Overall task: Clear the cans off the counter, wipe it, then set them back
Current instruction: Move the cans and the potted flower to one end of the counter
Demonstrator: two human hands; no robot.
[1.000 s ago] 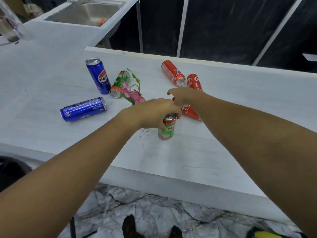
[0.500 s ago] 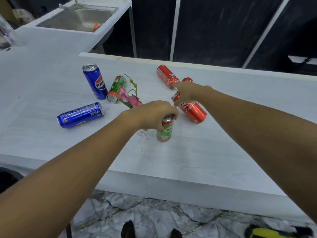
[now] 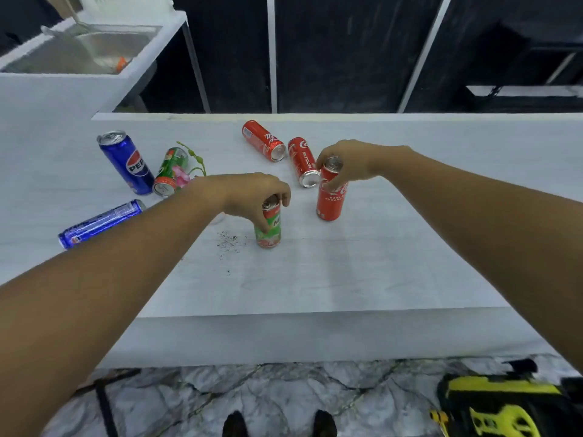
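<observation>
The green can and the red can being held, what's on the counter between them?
Nothing: in the head view, bare counter separates the green can from the upright red can.

— What do you see off to your far left, past the worktop?

— You've got a steel sink [image 3: 94,48] set in a white unit, with a small orange thing [image 3: 121,63] lying in the basin; you can't tell what it is.

— And nearer to you?

— A spray of pink flowers [image 3: 181,179] with a green stem [image 3: 197,159] lies flat, and a scatter of dark crumbs [image 3: 228,242] sits closer to the front edge.

— Down low?

— You're looking at a grey marble-pattern floor [image 3: 268,392], two dark shoe tips [image 3: 235,422], and a yellow-and-black object [image 3: 492,405] at the right. Behind everything stand dark panels [image 3: 347,52] split by pale strips [image 3: 270,52].
</observation>
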